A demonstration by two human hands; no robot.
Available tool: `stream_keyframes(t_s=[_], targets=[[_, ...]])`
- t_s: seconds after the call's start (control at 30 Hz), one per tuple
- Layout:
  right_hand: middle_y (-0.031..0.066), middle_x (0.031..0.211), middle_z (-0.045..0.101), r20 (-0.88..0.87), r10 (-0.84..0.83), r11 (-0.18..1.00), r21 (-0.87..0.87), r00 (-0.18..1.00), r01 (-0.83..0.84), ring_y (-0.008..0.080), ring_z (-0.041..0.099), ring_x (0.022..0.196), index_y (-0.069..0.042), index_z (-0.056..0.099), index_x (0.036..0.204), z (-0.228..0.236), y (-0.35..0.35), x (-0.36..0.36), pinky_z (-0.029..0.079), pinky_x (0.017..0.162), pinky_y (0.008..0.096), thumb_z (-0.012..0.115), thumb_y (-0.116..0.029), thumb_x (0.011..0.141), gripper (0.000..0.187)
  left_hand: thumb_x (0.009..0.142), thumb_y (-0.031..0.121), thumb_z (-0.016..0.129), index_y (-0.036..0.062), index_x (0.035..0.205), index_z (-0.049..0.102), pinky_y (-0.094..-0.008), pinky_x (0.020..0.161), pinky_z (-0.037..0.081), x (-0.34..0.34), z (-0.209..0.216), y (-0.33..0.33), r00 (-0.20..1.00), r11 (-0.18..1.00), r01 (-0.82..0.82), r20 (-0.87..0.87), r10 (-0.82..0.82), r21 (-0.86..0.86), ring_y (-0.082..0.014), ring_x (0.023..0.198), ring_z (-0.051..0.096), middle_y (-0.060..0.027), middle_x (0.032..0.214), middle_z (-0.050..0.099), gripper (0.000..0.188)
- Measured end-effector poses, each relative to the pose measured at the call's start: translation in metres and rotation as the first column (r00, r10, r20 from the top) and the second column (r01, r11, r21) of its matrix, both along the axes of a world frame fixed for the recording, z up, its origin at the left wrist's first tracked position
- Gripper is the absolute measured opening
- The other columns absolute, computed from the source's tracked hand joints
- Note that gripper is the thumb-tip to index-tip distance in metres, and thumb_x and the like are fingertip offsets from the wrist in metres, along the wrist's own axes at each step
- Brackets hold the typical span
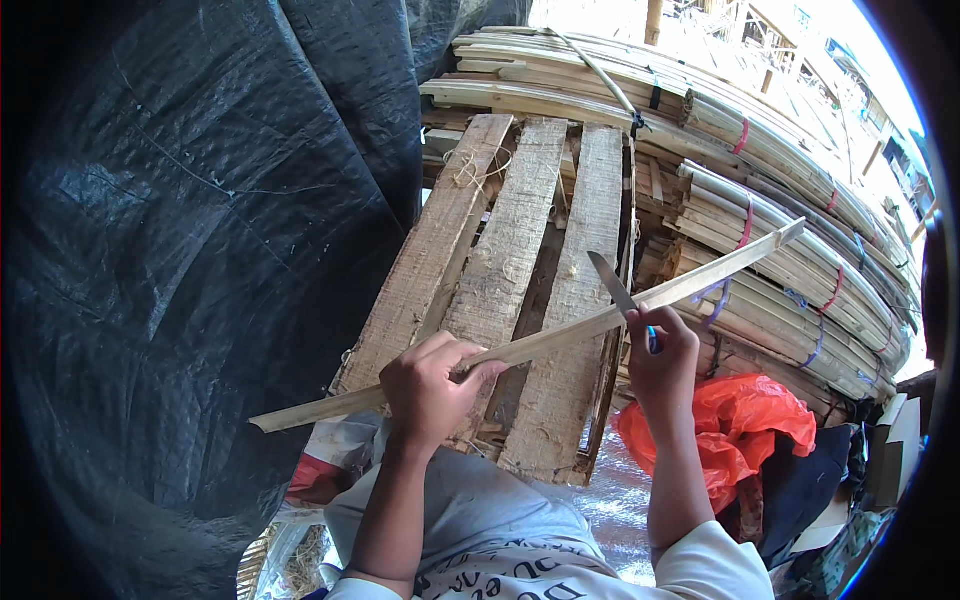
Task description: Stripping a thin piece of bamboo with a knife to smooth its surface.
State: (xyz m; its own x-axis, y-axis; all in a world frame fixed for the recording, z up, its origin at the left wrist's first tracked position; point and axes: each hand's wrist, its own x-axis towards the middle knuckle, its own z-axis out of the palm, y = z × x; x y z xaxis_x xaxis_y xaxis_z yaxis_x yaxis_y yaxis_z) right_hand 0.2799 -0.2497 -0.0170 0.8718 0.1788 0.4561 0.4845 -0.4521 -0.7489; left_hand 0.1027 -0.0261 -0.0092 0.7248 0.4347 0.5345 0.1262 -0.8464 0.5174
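A long, thin wooden strip (560,341) slants across the view, its left end low and its right end high. My left hand (432,388) is wrapped round it left of its middle. In my right hand (662,352) is a knife (612,284), its blade angled up and to the left against the strip, with a bit of blue handle showing between the fingers. Below the strip stands a bench of rough wooden planks (510,240) with gaps between them. Thin curled shavings (478,172) lie on its far end.
Black plastic sheeting (200,230) hangs along the left. Bundles of wooden strips (760,215), tied with coloured bands, are stacked at the right and back. A red plastic bag (735,420) lies right of the bench, near dark cloth (808,490) and a cardboard piece (893,450).
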Motion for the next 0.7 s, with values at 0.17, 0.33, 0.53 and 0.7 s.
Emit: stream_keyframes(t_s=[0.17, 0.33, 0.53, 0.7], targets=[[0.0175, 0.076, 0.072, -0.015, -0.163, 0.987, -0.008, 0.987, 0.163, 0.0188, 0.056, 0.055, 0.0, 0.072, 0.093, 0.013, 0.0, 0.006, 0.046, 0.057, 0.0324, 0.07, -0.001, 0.095, 0.003, 0.07, 0.031, 0.096, 0.0094, 0.081, 0.077, -0.0349, 0.06, 0.051, 0.0, 0.0, -0.003, 1.0, 1.0, -0.009, -0.013, 0.009, -0.011, -0.0236, 0.069, 0.071, -0.0032, 0.078, 0.072, 0.031], [0.0215, 0.084, 0.074, -0.012, -0.118, 0.992, -0.047, 0.993, 0.118, 0.0248, 0.071, 0.067, -0.002, 0.075, 0.098, 0.012, 0.001, 0.011, 0.053, 0.065, 0.0345, 0.072, -0.005, 0.096, 0.004, 0.071, 0.033, 0.095, 0.0099, 0.08, 0.074, -0.036, 0.06, 0.05, 0.0, 0.003, -0.004, 0.999, 1.0, -0.018, -0.04, 0.018, -0.003, -0.0241, 0.069, 0.071, -0.0027, 0.077, 0.071, 0.032], [0.0237, 0.084, 0.074, -0.087, 0.045, 0.987, -0.153, 0.995, -0.058, 0.0317, 0.072, 0.068, 0.0, 0.072, 0.095, 0.016, 0.023, -0.021, 0.053, 0.064, 0.0391, 0.069, -0.008, 0.1, 0.01, 0.071, 0.034, 0.095, 0.0098, 0.079, 0.071, -0.0374, 0.059, 0.049, -0.002, 0.001, -0.002, 0.999, 0.999, -0.02, -0.047, 0.021, 0.025, -0.0254, 0.069, 0.07, -0.0024, 0.078, 0.07, 0.035], [0.024, 0.081, 0.072, 0.18, -0.127, 0.987, -0.078, 0.976, 0.142, 0.0347, 0.071, 0.067, 0.001, 0.069, 0.095, 0.005, 0.015, -0.005, 0.052, 0.063, 0.0412, 0.071, -0.011, 0.1, 0.013, 0.072, 0.034, 0.094, 0.0099, 0.079, 0.07, -0.0379, 0.06, 0.05, 0.0, 0.001, -0.004, 0.998, 0.999, -0.011, -0.068, 0.013, 0.037, -0.0262, 0.07, 0.07, -0.0026, 0.077, 0.07, 0.035]])
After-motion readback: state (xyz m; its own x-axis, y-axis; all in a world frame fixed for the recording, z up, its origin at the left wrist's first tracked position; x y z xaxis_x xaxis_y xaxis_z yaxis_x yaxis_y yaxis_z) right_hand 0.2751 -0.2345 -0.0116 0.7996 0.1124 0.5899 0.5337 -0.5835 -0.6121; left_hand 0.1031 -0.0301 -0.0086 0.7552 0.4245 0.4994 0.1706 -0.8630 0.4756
